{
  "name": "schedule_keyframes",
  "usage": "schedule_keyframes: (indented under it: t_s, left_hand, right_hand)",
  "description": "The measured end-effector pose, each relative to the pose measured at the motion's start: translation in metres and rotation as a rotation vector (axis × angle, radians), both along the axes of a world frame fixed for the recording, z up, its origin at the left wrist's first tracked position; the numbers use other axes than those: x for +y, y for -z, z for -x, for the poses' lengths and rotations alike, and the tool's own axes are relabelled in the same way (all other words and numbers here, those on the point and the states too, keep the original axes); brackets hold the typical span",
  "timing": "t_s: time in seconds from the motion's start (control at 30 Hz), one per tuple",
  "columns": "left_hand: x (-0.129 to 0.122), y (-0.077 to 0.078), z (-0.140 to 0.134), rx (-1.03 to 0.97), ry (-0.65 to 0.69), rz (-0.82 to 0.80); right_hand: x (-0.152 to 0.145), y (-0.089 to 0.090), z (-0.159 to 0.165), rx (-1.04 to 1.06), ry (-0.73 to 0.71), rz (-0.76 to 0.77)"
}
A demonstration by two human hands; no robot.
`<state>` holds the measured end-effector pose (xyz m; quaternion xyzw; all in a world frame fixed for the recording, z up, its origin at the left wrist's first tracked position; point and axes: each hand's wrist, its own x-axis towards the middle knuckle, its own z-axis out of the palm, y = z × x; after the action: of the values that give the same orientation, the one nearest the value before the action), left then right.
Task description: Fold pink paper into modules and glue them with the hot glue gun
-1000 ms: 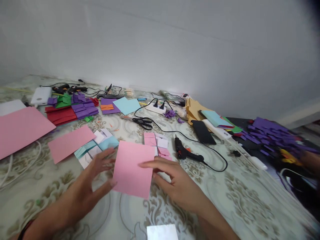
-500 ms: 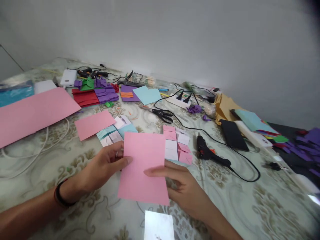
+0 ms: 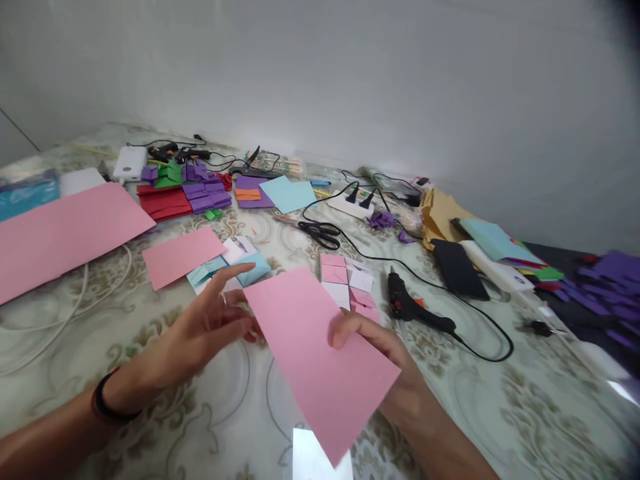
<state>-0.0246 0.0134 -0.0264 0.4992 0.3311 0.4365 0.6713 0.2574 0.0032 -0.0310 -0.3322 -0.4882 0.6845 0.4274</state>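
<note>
At lower centre of frame, my right grip pinches the sheet, my left grip spread beside it; I judge it light, flexible and crease-prone, best held by the edges.

Left hand loosely spread, index finger extended; right hand gripping, thumb uppermost.

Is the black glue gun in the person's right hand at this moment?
No, the glue gun lies on the patterned tablecloth, and the right hand holds a pink sheet.
</note>
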Motion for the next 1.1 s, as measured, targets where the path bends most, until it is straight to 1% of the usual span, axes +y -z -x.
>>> schedule_keyframes:
  t_s: [0.07, 0.13, 0.2, 0.23, 0.3, 0.37, 0.43, 0.53, 0.6, 0.67, 0.73, 0.8, 0.87, 0.9, 1.03, 1.1]
  left_hand:
    - [-0.003, -0.001, 0.000, -0.030, 0.092, 0.015]
    - [-0.005, -0.003, 0.002, 0.041, 0.139, 0.005]
    - [-0.004, -0.006, 0.006, 0.133, 0.123, 0.010]
    - [-0.003, -0.006, 0.007, 0.170, 0.089, 0.014]
    - [-0.001, -0.006, 0.010, 0.228, -0.027, -0.011]
    - [0.002, -0.004, 0.012, 0.297, -0.151, -0.086]
    - [0.004, -0.003, 0.013, 0.371, -0.241, -0.166]
    - [0.004, -0.002, 0.012, 0.467, -0.322, -0.253]
    - [0.004, -0.004, 0.011, 0.507, -0.371, -0.309]
    - [0.003, -0.006, 0.010, 0.526, -0.408, -0.361]
    - [0.001, -0.007, 0.010, 0.527, -0.423, -0.407]
    - [-0.001, -0.007, 0.010, 0.529, -0.402, -0.450]
    - [-0.002, -0.006, 0.011, 0.539, -0.364, -0.496]
    - [-0.002, -0.006, 0.011, 0.545, -0.349, -0.519]
    - [-0.002, -0.006, 0.011, 0.560, -0.362, -0.573]
    - [-0.003, -0.004, 0.010, 0.566, -0.366, -0.562]
  right_hand:
    - [0.000, -0.001, 0.001, 0.054, -0.074, 0.067]
    - [0.001, -0.003, 0.001, 0.041, -0.157, 0.053]
    - [0.002, -0.006, 0.000, 0.013, -0.188, 0.000]
    - [0.002, -0.007, -0.001, 0.007, -0.178, -0.027]
    - [0.003, -0.008, -0.002, 0.014, -0.130, -0.079]
    - [0.004, -0.008, -0.003, 0.000, -0.074, -0.121]
    - [0.006, -0.007, -0.004, -0.049, -0.006, -0.141]
    - [0.010, -0.003, -0.004, -0.130, 0.167, -0.109]
    - [0.013, 0.000, -0.005, -0.104, 0.311, -0.085]
    - [0.014, -0.001, -0.006, -0.046, 0.395, -0.093]
    - [0.012, -0.005, -0.006, -0.046, 0.373, -0.143]
    - [0.008, -0.010, -0.005, -0.134, 0.269, -0.205]
    - [0.005, -0.014, -0.005, -0.243, 0.159, -0.231]
    - [0.004, -0.015, -0.005, -0.272, 0.140, -0.228]
    - [0.007, -0.012, -0.007, -0.228, 0.219, -0.207]
    - [0.007, -0.011, -0.007, -0.225, 0.169, -0.207]
